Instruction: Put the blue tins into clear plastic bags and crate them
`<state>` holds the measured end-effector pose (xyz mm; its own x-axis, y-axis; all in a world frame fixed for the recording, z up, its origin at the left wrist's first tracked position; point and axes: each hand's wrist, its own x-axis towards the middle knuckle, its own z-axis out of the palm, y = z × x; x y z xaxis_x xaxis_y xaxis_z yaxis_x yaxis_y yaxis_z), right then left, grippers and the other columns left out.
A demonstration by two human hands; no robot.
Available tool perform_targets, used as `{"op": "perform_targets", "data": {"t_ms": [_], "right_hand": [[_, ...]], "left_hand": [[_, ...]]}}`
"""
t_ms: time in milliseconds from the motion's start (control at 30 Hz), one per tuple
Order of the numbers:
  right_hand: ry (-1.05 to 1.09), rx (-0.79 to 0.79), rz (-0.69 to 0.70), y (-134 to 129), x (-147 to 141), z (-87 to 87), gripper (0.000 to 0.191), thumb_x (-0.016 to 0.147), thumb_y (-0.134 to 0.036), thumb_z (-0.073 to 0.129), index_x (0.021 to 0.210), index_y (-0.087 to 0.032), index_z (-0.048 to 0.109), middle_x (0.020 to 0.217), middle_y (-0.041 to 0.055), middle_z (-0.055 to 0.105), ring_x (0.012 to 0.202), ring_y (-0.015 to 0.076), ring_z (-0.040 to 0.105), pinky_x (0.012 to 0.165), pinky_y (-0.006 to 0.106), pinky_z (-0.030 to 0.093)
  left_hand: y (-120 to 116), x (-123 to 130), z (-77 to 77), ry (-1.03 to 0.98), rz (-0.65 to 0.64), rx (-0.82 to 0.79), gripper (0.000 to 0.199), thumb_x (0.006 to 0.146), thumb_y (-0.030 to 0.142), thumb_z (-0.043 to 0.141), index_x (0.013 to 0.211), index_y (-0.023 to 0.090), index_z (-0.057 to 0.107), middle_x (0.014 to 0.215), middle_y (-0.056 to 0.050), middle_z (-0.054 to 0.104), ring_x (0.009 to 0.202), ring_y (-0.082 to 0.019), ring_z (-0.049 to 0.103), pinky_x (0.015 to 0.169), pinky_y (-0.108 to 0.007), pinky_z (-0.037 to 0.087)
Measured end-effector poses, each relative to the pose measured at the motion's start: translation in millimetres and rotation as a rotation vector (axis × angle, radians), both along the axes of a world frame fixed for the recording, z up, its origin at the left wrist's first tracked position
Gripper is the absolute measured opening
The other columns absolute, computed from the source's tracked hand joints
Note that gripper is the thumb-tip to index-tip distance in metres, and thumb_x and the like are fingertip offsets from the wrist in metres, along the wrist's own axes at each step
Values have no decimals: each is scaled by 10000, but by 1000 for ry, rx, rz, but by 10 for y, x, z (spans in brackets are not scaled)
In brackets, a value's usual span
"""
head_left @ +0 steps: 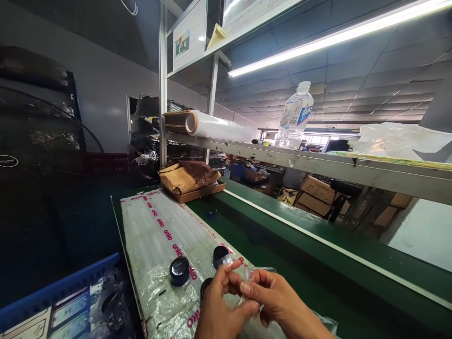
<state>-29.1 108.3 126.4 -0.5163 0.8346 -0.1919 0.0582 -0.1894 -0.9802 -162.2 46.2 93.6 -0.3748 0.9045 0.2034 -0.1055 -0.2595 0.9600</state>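
Both my hands meet low in the view, above the plastic-covered board. My right hand [270, 292] pinches a clear plastic bag [263, 270] between thumb and fingers. Close against it, my left hand [224, 296] has its fingers curled at the same bag. Beyond the left fingertips sits a round black lidded piece [221, 255], partly covered by clear plastic. Another round black piece [179, 270] with a glossy top stands on the board to the left. A third dark round piece [205, 286] is mostly hidden behind my left hand.
Pink-lettered plastic wraps the board [148, 230] beside a green belt surface [282, 240]. A cardboard tray [190, 181] with brown paper stands at its far end. Overhead, a shelf holds a film roll [219, 127] and a bottle [295, 115]. At lower left is a blue crate [60, 285].
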Motion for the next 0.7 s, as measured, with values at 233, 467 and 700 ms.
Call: {"op": "perform_targets", "data": {"t_ms": [233,467,700], "right_hand": [[63,-80,77,46,-79,38,514,647,-597,876,709,-186,574,582,-33,588,514,88,505,400,163,330],[101,-58,78,150,-177,-56,528,699,-671,797,745,-199,566,659,-17,603,596,111,535,463,183,409],[-72,85,73,229,-294,-22,387,718,-543,734,735,-231,506,615,-31,606,538,118,540,467,214,405]], "left_hand": [[103,-210,-32,-320,-284,18,591,644,347,913,1136,165,641,799,-31,744,730,-182,716,735,-275,515],[157,-297,-38,-428,-129,-93,442,666,288,811,1058,183,637,787,9,691,651,-136,661,622,-233,497],[256,-364,-110,-227,-95,-72,546,681,459,823,1101,175,620,767,19,640,668,-157,649,618,-258,484]]}}
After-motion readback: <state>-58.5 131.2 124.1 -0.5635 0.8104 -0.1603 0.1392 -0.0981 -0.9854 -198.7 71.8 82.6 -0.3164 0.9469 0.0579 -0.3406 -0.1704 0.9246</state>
